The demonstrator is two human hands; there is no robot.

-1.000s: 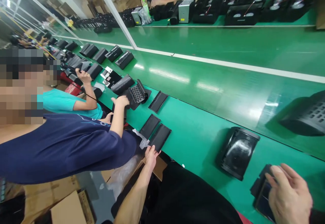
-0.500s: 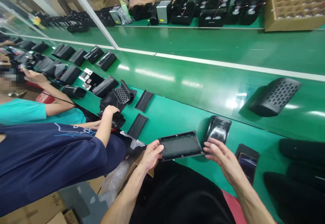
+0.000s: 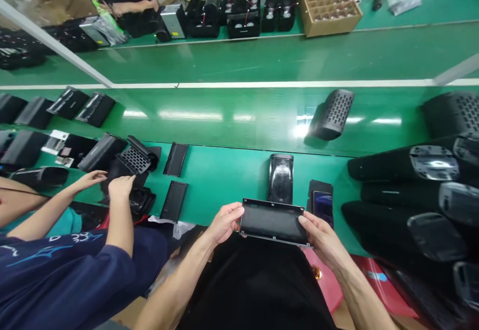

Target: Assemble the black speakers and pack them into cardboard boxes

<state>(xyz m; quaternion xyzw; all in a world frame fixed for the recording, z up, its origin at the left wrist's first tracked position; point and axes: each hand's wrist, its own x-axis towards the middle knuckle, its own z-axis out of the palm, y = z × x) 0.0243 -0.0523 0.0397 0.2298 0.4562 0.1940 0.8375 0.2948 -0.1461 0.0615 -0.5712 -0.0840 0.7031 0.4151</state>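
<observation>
Black, shallow panel [image 3: 273, 222], head view: it lies across the wearer's lap side of the green bench [image 3: 220, 170], in front of its near edge, with its recessed face toward the camera. The left hand [image 3: 223, 224] is closed on the left end, thumb on the rim and fingers beneath; the right hand [image 3: 319, 232] is closed likewise on the right end. Gripping the two short ends probably keeps the panel level and leaves the recess and the small light fittings along its rims open to inspection.

Just beyond the panel, a glossy black unit [image 3: 281, 177] stands on the bench, its length running away from the wearer, presumably within easy reach. To its right, a phone-like device [image 3: 323, 205] rests on a dark flat piece [image 3: 314, 187]. Two similar panels, one farther [image 3: 175, 159] and one nearer [image 3: 174, 201], lie apart at left, between the wearer and a co-worker's hands [image 3: 121, 187]; that position would suit access from either side. Farther off sits a perforated black housing [image 3: 337, 113].
</observation>
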